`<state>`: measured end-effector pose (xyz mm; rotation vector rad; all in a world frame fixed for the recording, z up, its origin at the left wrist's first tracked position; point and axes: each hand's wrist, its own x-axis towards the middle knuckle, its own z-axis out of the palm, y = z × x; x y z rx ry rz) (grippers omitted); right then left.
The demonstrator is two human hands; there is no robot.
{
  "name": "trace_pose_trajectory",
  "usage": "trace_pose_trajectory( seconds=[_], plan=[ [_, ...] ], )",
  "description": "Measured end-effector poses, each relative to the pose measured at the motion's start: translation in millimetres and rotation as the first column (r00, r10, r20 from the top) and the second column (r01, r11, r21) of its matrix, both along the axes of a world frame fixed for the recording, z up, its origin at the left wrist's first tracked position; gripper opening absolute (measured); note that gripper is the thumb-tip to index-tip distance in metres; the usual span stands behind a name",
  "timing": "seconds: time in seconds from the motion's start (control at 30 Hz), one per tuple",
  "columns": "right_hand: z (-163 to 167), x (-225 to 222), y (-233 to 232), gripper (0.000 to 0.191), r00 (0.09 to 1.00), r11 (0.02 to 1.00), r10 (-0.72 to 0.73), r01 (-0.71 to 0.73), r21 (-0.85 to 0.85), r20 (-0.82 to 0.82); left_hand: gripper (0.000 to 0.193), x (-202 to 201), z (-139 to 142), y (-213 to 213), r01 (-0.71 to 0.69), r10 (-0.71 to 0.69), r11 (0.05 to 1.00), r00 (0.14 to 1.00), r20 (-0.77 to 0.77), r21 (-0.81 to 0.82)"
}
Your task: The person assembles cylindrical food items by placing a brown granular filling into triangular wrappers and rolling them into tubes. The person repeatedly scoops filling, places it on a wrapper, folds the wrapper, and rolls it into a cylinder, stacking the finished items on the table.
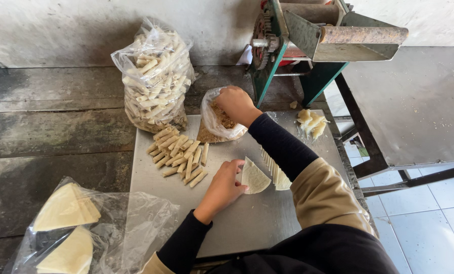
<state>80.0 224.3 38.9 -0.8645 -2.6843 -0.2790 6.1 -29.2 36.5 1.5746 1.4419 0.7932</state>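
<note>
My left hand rests on the metal sheet, its fingertips pressing the edge of a pale triangular wrapper. A fanned stack of more wrappers lies just right of it, partly under my right sleeve. My right hand reaches into a small clear bag of brown crumbly filling at the sheet's far edge; its fingers are curled inside the bag's mouth. A pile of several rolled pastry sticks lies to the left of the wrapper.
A tall clear bag packed with rolled sticks stands behind the pile. A plastic bag of triangular wrappers lies near left. Dough scraps sit at right. A green metal roller machine stands at the back.
</note>
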Motion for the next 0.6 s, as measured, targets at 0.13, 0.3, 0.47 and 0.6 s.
trace_pose_trajectory(
  seconds=[0.13,0.3,0.47,0.6],
  plan=[
    [2,6,4,0.012,0.989,0.946,-0.021,-0.029,-0.323,-0.149,0.067,-1,1,-1,-0.002,0.002,1.0,0.999,-0.041,0.002],
    [-1,9,3,0.016,0.95,0.871,-0.045,-0.113,-0.477,-0.308,0.067,-1,-3,1,0.002,-0.001,1.0,0.999,-0.044,0.02],
    [-10,9,6,0.014,0.948,0.864,-0.062,-0.105,-0.493,-0.311,0.064,-2,-9,2,-0.004,0.004,0.999,1.0,-0.01,0.051],
    [-8,14,11,0.028,0.904,0.781,-0.191,-0.097,-0.617,-0.382,0.064,-6,-15,3,-0.011,0.011,0.999,1.0,0.001,0.048]
  ],
)
